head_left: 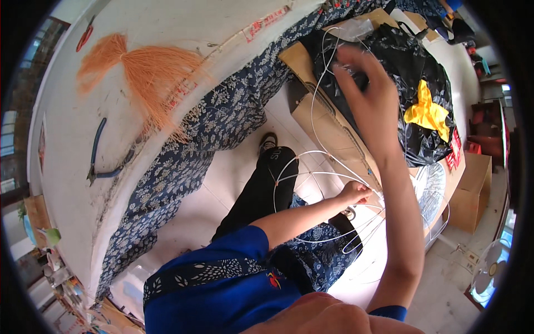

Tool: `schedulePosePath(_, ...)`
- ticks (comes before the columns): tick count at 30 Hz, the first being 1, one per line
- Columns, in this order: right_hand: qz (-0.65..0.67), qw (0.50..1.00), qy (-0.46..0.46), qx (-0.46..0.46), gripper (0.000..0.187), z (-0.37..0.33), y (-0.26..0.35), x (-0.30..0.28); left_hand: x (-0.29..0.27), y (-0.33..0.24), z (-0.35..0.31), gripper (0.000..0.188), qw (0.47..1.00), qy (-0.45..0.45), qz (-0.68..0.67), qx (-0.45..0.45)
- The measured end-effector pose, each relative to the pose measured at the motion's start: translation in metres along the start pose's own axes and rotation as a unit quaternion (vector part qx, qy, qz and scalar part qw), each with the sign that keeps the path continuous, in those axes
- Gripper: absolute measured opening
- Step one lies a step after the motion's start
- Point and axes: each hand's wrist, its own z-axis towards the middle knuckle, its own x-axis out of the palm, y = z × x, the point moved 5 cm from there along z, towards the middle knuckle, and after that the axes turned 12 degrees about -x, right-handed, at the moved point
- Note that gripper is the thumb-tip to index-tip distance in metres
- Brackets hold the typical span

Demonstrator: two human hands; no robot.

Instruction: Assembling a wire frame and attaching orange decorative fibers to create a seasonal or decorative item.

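A frame of thin white wire (pixel 303 177) bends in several arcs that come together near my left hand. My left hand (pixel 356 193) is closed in a pinch on the frame where the arcs meet. Farther off, above the cardboard box, my right hand (pixel 374 92) is raised, thumb and forefinger curled toward each other. Its fingertips are blurred by motion, and they seem to pinch a long thin wire (pixel 315 103), which loops down toward the frame. My right forearm hides part of the place where the wires meet.
On the white table (pixel 67 139) at left lie a tied bundle of orange fibre (pixel 158 64), blue-handled pliers (pixel 100 150) and a red-handled tool (pixel 85 36). A cardboard box (pixel 328 131) holds a black plastic bag (pixel 425 67) with a yellow wrapper (pixel 425 111). A fan (pixel 492 270) stands at right.
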Motion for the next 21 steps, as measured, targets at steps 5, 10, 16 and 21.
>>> schedulePosePath(5,0.014,0.999,-0.031,0.006,0.051,0.145,-0.031,0.090,0.001,0.005,-0.007,0.035,0.998,-0.047,0.026,-0.017)
schedulePosePath(10,-0.144,0.987,-0.065,0.016,0.060,0.193,-0.064,0.148,0.010,0.019,-0.007,0.029,0.995,-0.057,-0.021,0.079)
schedulePosePath(16,-0.240,0.928,0.049,0.280,0.056,0.213,-0.035,0.154,0.009,0.002,-0.015,0.039,0.972,-0.125,0.159,0.117)
schedulePosePath(21,-0.055,0.983,-0.103,0.144,0.034,0.208,-0.059,0.159,0.007,0.013,-0.008,0.038,0.976,-0.118,0.167,0.072)
